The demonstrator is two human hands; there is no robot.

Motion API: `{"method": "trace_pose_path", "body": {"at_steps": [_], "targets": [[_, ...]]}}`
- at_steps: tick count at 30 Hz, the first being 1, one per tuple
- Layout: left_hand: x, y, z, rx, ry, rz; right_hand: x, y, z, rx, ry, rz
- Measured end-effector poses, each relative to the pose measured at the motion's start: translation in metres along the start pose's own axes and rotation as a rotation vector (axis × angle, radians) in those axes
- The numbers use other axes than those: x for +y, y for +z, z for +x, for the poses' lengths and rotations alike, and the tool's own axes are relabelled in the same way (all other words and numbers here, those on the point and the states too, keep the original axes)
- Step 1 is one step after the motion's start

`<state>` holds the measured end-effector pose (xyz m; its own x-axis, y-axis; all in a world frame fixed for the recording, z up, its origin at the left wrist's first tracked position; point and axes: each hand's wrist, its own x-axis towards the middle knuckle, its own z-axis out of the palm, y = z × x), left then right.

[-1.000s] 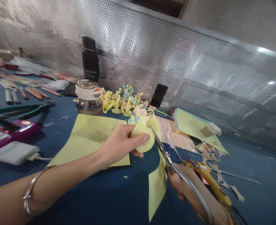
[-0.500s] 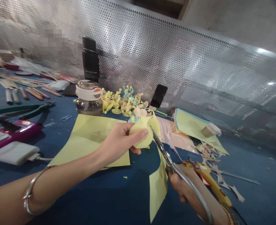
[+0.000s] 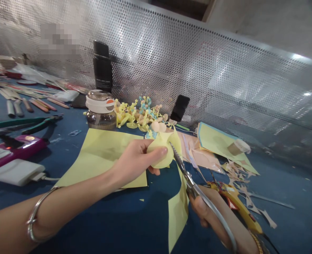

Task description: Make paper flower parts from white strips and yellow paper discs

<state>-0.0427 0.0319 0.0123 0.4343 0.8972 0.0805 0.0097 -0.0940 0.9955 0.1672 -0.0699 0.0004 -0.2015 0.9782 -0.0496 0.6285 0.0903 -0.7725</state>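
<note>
Pinched between the thumb and fingers of my left hand (image 3: 142, 157) is a piece of yellow paper (image 3: 161, 158) with a rounded edge. A long strip (image 3: 177, 208) of the same paper hangs down on the right, beside the scissors. My right hand (image 3: 205, 208) is closed around the handles of metal scissors (image 3: 189, 178); their blades point up and left at the paper's edge. Under my left forearm lies a larger yellow sheet (image 3: 97, 151). Behind my hands is a heap of small yellow, blue and pink paper flowers (image 3: 142, 114).
A lidded jar (image 3: 100, 113) and a black bottle (image 3: 102, 67) stand at the back, before a perforated metal panel (image 3: 156, 53). A phone (image 3: 179, 107) leans there. To the right are a yellow glue gun (image 3: 234, 197) and paper scraps (image 3: 240, 173); pliers (image 3: 36, 123) and a purple power strip (image 3: 26, 148) lie left.
Almost nothing differs. The hanging strip and the scissors have shifted very slightly, with the blades still at the paper's edge; both hands keep their grip.
</note>
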Motion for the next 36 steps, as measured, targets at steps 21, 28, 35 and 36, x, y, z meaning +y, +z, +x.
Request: {"method": "trace_pose_path", "body": {"at_steps": [21, 28, 35, 36], "targets": [[0.001, 0.0, -0.002, -0.031, -0.004, -0.046, -0.013, 0.001, -0.006, 0.137, -0.025, -0.202], [0.002, -0.001, 0.001, -0.036, 0.001, -0.05, -0.02, 0.0, -0.008, 0.142, -0.018, -0.208], [-0.004, -0.004, 0.002, -0.016, 0.025, 0.034, -0.014, -0.002, -0.006, 0.141, -0.037, -0.208], [-0.005, -0.004, 0.003, -0.018, 0.027, 0.047, -0.011, -0.002, -0.005, 0.115, -0.055, -0.187]]}}
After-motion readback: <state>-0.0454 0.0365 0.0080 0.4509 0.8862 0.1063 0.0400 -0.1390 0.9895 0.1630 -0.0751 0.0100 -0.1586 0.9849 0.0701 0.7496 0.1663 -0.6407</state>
